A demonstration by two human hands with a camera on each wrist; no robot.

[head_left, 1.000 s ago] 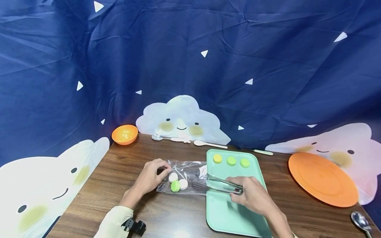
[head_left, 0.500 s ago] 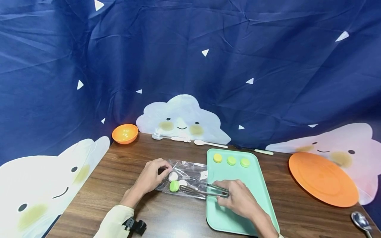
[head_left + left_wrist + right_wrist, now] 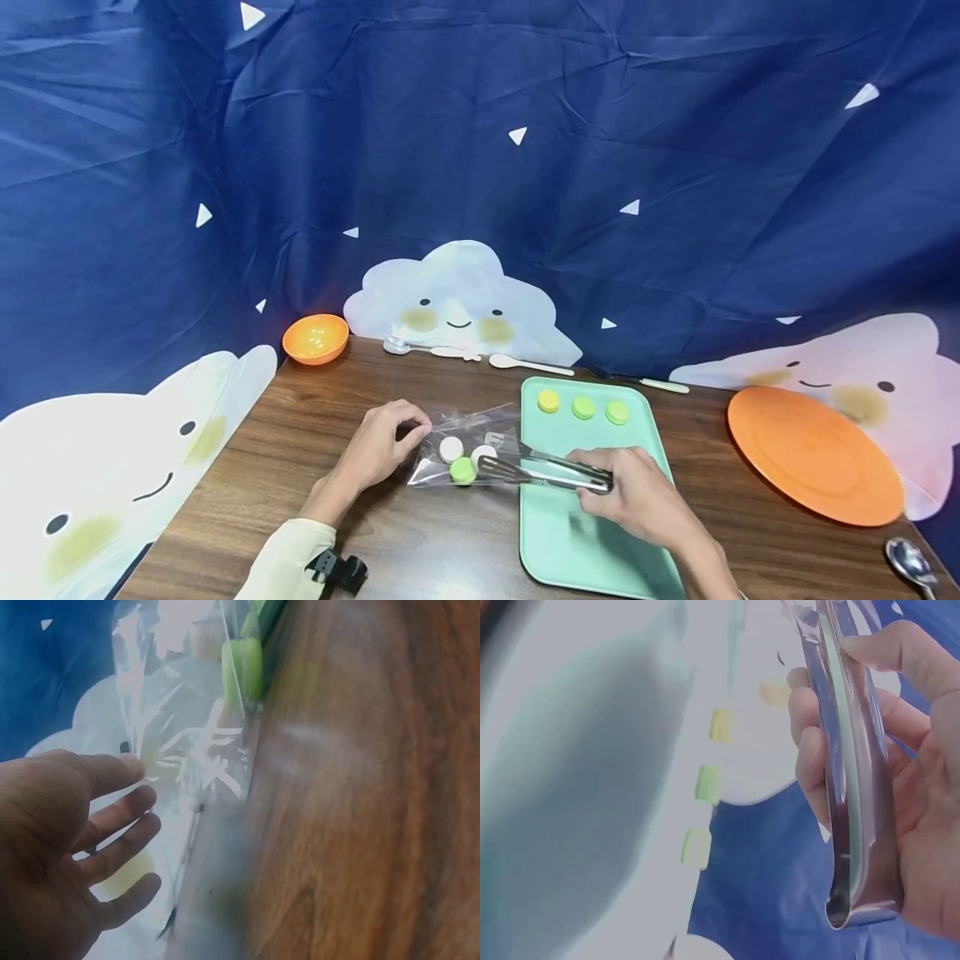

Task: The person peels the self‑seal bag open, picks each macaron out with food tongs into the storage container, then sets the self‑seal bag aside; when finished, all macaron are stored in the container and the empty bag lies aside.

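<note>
Nearest, the right hand [image 3: 637, 496] is wrapped around a pair of metal tongs [image 3: 543, 472], thumb and fingers curled along both arms, above the mint-green tray [image 3: 570, 542]. Just left of it, the tong tips reach into the mouth of a clear plastic bag [image 3: 465, 446] lying on the wooden table [image 3: 420, 550]; whether the tips touch anything inside cannot be told. Inside the bag sit a green macaron [image 3: 462, 470] and two white macarons [image 3: 452, 449], close together. The left hand [image 3: 382, 446] pinches the bag's left edge between thumb and fingertips, lifting the film. Farther back on the tray, a yellow macaron [image 3: 548, 401] and two green ones stand in a row. Well apart to the right lies an orange plate [image 3: 813, 454]; at the far left edge stands an orange bowl [image 3: 315, 338].
</note>
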